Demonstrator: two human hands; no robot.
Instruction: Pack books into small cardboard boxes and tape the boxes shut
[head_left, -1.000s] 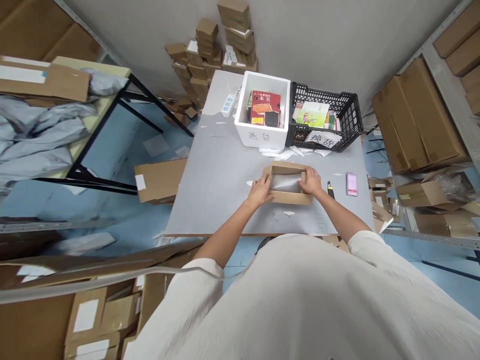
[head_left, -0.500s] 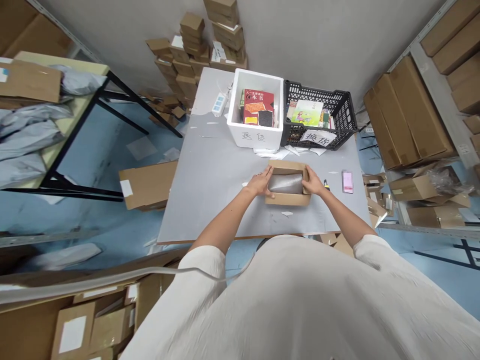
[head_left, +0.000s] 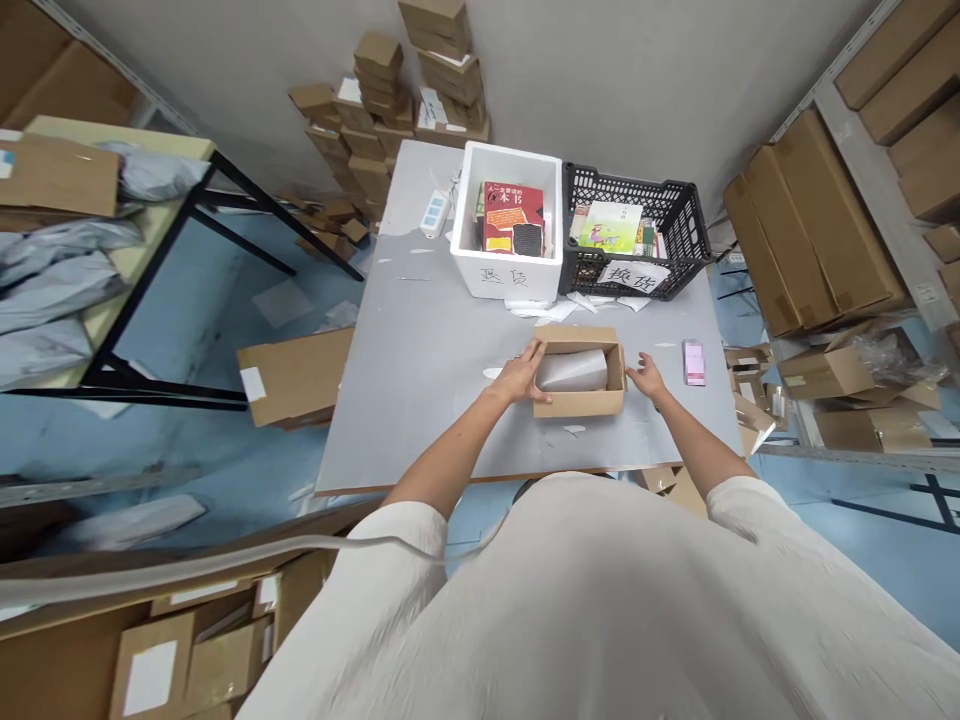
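An open cardboard box lies on the grey table, with a wrapped grey, shiny packet inside it. My left hand grips the box's left end, fingers at the far corner and thumb toward the near side. Just off the right end is my right hand, its fingers apart and nothing visible in them. The yellow-and-black cutter seen earlier beside the box is hidden now, at the spot where my right hand is. A phone with a lit pink screen lies farther right.
Behind the box stand a white foam bin with books and a black crate with books. Paper scraps lie before them. A power strip is at the table's back left. Stacked cartons rise by the wall.
My right hand has let go of the box's right end and moved slightly right, over where the cutter lay. The left hand keeps its hold. Inside, the packet looks lighter.
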